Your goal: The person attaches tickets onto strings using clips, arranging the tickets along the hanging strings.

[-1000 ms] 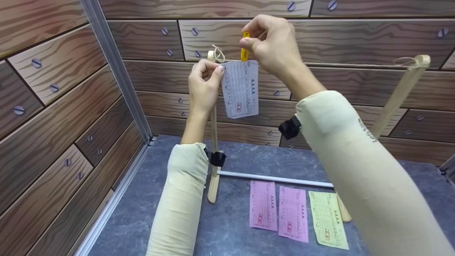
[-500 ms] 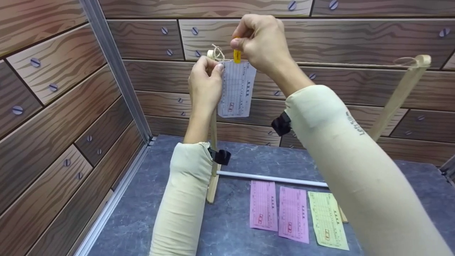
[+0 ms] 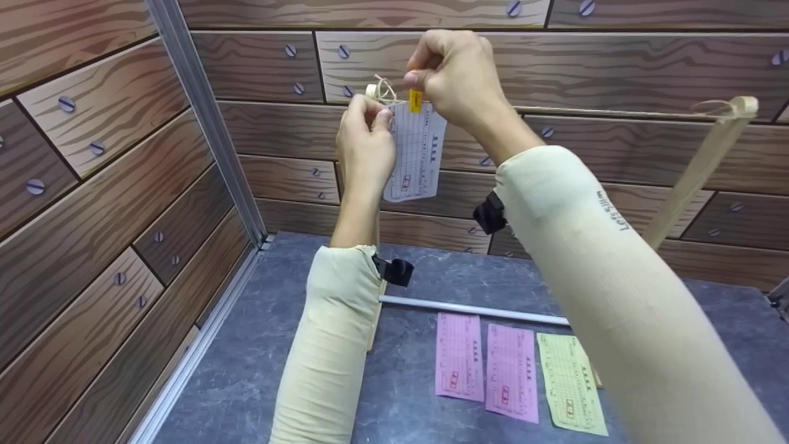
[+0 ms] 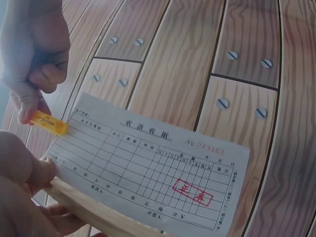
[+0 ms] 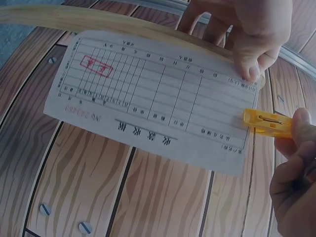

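Note:
A white printed receipt slip (image 3: pixel 418 157) hangs at the left end of a twine line (image 3: pixel 592 111). My left hand (image 3: pixel 368 145) pinches its upper left corner between thumb and fingers, beside the wooden post. Above it, my right hand (image 3: pixel 462 80) pinches a yellow clothespin (image 3: pixel 416 100) by its upper end. In the right wrist view the clothespin (image 5: pixel 266 122) sits over the slip's top edge, near the middle. The red stamp on the slip (image 4: pixel 163 168) faces me in the left wrist view.
Two pink slips (image 3: pixel 459 357) and a yellow-green slip (image 3: pixel 572 382) lie on the grey table (image 3: pixel 407 407). A white rod (image 3: pixel 474 309) runs low between the posts; the right wooden post (image 3: pixel 703 166) leans at the right. Wood-patterned walls (image 3: pixel 111 185) stand left and behind.
The right hand has moved left and slightly down, bringing the clothespin lower over the slip's top edge. The slip has swung left, and the left hand keeps its pinch on the corner.

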A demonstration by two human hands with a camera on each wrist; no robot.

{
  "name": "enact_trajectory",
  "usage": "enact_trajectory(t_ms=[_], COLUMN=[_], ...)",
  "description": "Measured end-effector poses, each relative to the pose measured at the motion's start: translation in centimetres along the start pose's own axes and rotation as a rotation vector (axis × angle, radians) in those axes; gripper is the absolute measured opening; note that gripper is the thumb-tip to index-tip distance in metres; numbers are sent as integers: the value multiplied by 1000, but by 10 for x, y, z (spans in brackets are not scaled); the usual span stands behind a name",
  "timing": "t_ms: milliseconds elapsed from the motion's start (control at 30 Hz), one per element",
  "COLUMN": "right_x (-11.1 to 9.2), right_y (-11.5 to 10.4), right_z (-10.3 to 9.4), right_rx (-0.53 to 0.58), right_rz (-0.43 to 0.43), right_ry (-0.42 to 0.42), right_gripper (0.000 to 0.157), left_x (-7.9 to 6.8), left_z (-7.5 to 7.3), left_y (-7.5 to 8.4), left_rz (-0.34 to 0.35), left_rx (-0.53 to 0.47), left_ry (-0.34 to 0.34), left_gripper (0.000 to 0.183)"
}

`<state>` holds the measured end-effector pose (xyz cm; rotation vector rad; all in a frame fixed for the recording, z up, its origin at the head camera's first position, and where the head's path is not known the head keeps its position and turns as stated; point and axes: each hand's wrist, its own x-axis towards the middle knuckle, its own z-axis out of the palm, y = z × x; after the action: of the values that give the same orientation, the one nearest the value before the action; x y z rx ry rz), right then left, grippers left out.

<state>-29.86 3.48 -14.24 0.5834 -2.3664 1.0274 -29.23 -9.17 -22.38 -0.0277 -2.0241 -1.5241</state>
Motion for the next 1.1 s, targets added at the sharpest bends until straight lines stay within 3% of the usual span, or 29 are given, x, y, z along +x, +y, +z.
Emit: enact_trajectory(t_ms=[167,367,767,967,1100], right_x=[0,1,1,1,1], right_y=[3,3,9,11,14], right_z=[1,-2,-17,-24,-29], right_rx=[-2,22,101,202,256], right_rz=[4,43,92,65,89], right_ry=[-37,-58,-92,-94,-79], right_gripper=[9,12,9,9,10], left_x=[0,2,6,6,8], left_z=[1,1,-13,-24,-31], left_y=[-2,-3,-6,-6,-5], left_rz=[15,59,115,125,171], left_rx=[-79,-190,-169,-255,-323], left_ry=[-6,-82,-254,-333,-340], left_gripper=[11,17,21,22,22])
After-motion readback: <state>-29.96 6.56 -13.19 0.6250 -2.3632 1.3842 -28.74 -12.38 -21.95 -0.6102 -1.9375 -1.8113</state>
